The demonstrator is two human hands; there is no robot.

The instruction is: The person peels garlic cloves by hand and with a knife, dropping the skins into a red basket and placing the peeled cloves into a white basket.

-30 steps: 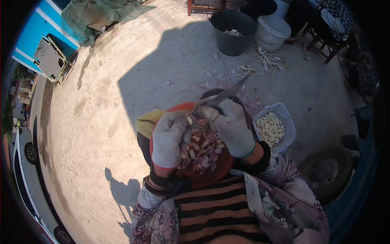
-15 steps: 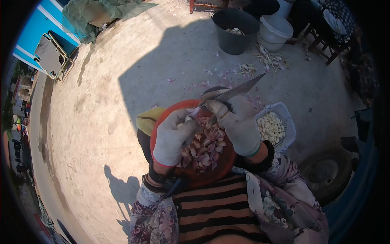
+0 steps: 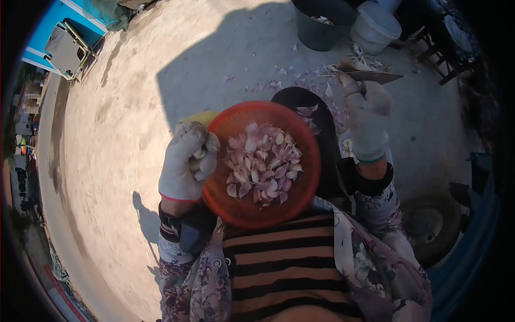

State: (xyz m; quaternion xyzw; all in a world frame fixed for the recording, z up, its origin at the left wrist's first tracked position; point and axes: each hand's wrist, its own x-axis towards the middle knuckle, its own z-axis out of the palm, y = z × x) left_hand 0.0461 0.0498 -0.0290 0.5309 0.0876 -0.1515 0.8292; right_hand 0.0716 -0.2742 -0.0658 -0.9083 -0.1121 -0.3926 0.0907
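Note:
An orange-red basket (image 3: 219,206) rests on my lap with many garlic cloves (image 3: 263,169) inside, most in pinkish skin. At its left side, my left hand (image 3: 189,160), in a whitish glove, is closed around pale peeled cloves (image 3: 197,160). To the right of the basket, my gloved right hand (image 3: 367,115) is raised and grips a knife (image 3: 370,74), its blade pointing right. Partly hidden behind my right wrist is a white basket (image 3: 389,154) with peeled cloves (image 3: 347,145).
A dark bucket (image 3: 316,33) and white bucket (image 3: 374,29) stand at the top, with peelings (image 3: 273,85) scattered on the ground. A folding chair (image 3: 67,52) is at upper left, a tire (image 3: 429,225) at lower right. Part of a person sits near a wooden stool (image 3: 437,56).
My hands have moved apart from above the basket: the left to its left side, the right with the knife up and right. More of the cloves in the basket is visible.

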